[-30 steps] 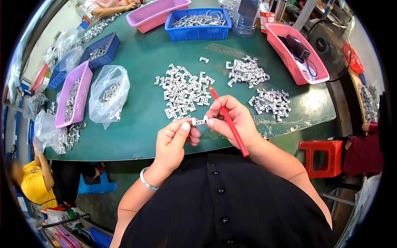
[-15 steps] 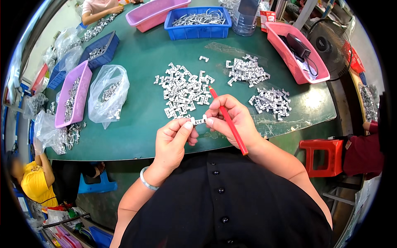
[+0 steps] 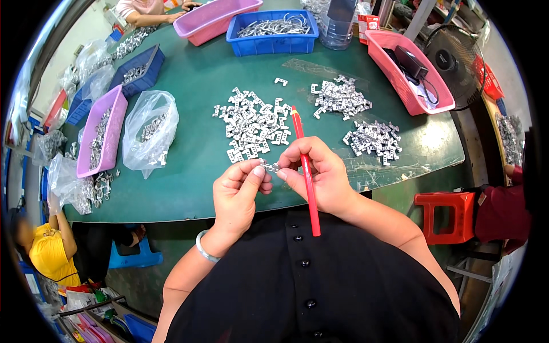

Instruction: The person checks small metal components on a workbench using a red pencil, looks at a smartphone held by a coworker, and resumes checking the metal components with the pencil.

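Between my two hands, just above the near side of the green table [image 3: 194, 188], is one small silvery metal part [image 3: 270, 166]. My left hand [image 3: 235, 191] pinches its left end with thumb and fingers, and my right hand [image 3: 320, 174] grips its right end. A red pencil [image 3: 309, 188] also rests in my right hand, held across the fingers with its tip pointing away. Beyond my hands lies a large heap of similar metal parts [image 3: 251, 123]. Two smaller piles sit to the right, one farther [image 3: 340, 97] and one nearer [image 3: 374, 142]. A single part [image 3: 281, 82] lies apart.
A blue bin of metal rings [image 3: 273, 34] and a pink basket [image 3: 214, 20] stand at the back. At right are a pink basket with a black device [image 3: 409, 71] and a fan [image 3: 454, 66]. A plastic bag [image 3: 150, 131] and purple basket [image 3: 103, 131] sit left. Other people work nearby.
The metal part has been tilted between my fingers. The red pencil has swung more upright, its near end moving left. At the far left, another person's arms have shifted.
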Demonstrator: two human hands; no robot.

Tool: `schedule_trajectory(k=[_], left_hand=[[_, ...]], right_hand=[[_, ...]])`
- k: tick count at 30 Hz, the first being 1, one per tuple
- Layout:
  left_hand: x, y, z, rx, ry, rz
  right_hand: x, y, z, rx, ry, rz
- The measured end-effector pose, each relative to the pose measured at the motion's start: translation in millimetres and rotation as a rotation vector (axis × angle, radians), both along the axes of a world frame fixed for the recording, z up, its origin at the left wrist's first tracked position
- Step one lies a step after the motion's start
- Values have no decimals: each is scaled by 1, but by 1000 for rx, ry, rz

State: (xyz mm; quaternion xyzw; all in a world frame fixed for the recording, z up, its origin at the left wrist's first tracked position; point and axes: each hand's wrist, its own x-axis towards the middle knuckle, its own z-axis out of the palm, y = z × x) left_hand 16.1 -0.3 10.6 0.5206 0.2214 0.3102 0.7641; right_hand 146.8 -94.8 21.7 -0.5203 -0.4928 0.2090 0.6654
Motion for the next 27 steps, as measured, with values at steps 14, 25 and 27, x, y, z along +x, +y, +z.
schedule_trajectory(k=[14, 25, 27], left_hand=[[0, 0, 2, -48, 3, -86], [-1, 2, 13, 1066, -39, 156], [0, 1, 16, 1132, -28, 140]], right_hand=[[-3, 0, 6, 29, -106, -14], [8, 1, -6, -16, 265, 175], [8, 2, -7, 3, 307, 208]])
